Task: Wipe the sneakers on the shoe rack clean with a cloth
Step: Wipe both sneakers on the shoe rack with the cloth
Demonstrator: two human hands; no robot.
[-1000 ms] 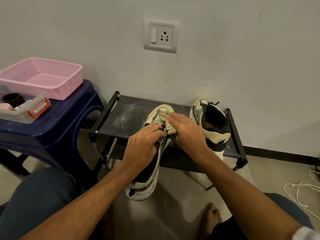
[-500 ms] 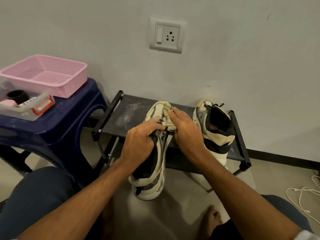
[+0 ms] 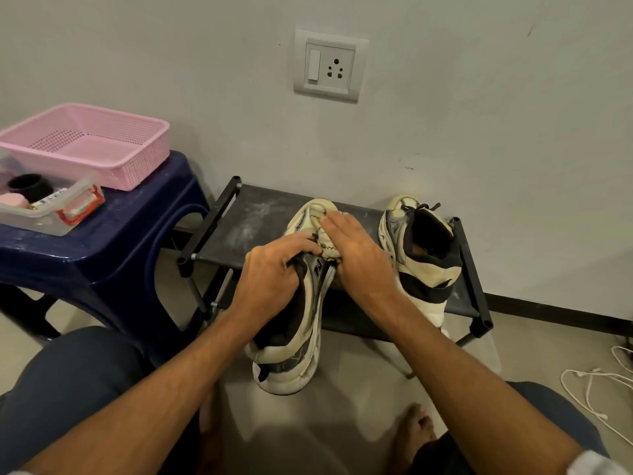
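Pink basket (image 3: 85,145) and clear box (image 3: 51,207) on blue stool (image 3: 113,248); wall socket (image 3: 329,66); white cable (image 3: 596,389).

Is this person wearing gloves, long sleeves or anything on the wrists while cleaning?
No gloves. The left hand and right hand are bare, with no ring, watch or band that I can see. The left forearm and right forearm are uncovered too. Only the edge of a light grey sleeve shows high on the right arm. Dark blue trousers cover the knees.

Cream-and-black sneakers (image 3: 419,255) on a black rack (image 3: 469,269), pink basket (image 3: 102,145), navy stool (image 3: 113,241), seemingly cream cloth (image 3: 325,234).
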